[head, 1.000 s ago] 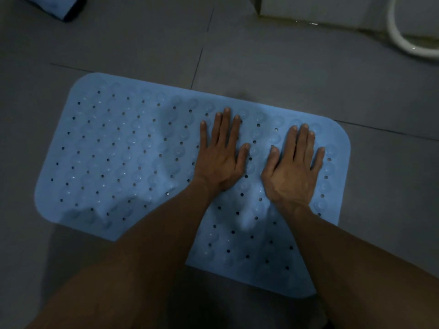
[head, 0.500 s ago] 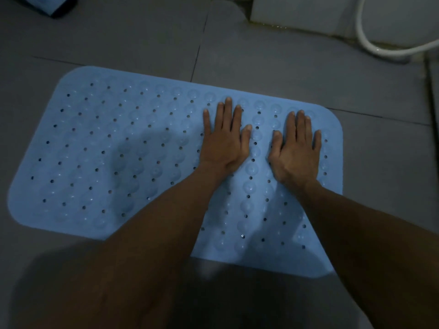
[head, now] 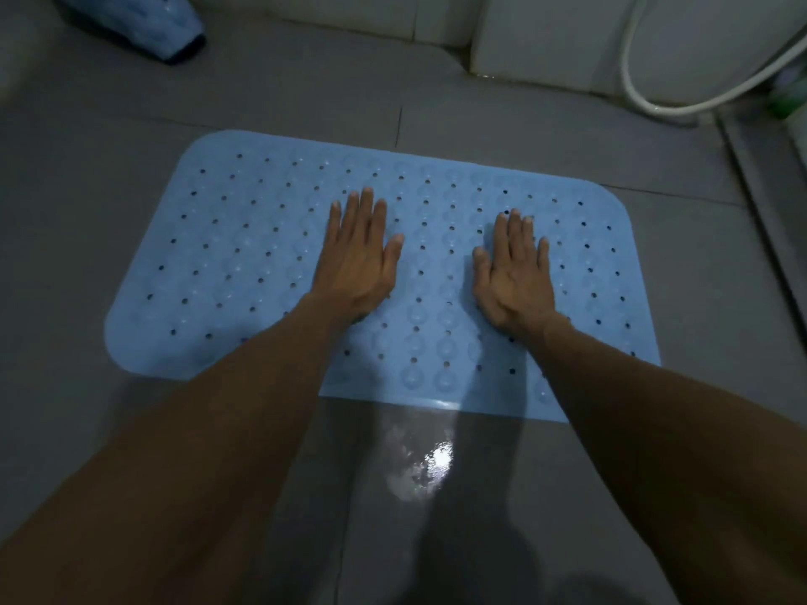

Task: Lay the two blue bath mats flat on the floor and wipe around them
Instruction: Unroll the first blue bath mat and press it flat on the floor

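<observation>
Head cam: left hand (head: 356, 259) & right hand (head: 513, 275) press flat-fingered on mat (head: 244, 264), holding nothing; 2nd mat (head: 144, 24) rolled at 11 o'clock, wiping not begun.

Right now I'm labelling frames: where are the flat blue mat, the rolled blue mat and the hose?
flat blue mat (head: 244, 255): head view, bare left half.
rolled blue mat (head: 144, 19): head view, its side.
hose (head: 681, 107): head view, bottom of loop.

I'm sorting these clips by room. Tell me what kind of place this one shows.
Most likely a bathroom or shower area. Both hands press a perforated blue bath mat flat on a wet grey tiled floor, and a white shower hose loops down at the upper right.
</observation>
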{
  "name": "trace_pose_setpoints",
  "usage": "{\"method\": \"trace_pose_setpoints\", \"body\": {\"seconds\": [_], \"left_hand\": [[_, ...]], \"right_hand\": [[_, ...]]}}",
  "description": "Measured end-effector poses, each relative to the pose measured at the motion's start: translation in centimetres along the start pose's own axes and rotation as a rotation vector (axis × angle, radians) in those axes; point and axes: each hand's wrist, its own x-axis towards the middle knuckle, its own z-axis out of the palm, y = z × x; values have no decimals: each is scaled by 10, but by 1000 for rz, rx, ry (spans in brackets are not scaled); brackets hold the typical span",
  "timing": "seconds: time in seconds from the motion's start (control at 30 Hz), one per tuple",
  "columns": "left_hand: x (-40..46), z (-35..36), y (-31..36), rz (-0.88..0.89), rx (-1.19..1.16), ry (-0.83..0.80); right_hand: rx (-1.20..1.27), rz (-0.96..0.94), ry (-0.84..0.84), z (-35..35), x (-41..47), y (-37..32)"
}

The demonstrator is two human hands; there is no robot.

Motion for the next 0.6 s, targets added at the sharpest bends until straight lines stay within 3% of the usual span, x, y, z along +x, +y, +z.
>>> {"method": "trace_pose_setpoints", "body": {"seconds": [0.23,0.4,0.6], "left_hand": [[-57,-6,-68,-29,22,-1],[-58,4,-81,-35,-17,26],[-52,13,-84,108,78,99]], "right_hand": [[45,-116,-16,22,-34,-79],[-7,-43,-1,40,-37,-78],[-3,-16,36,44,-35,-78]]}}
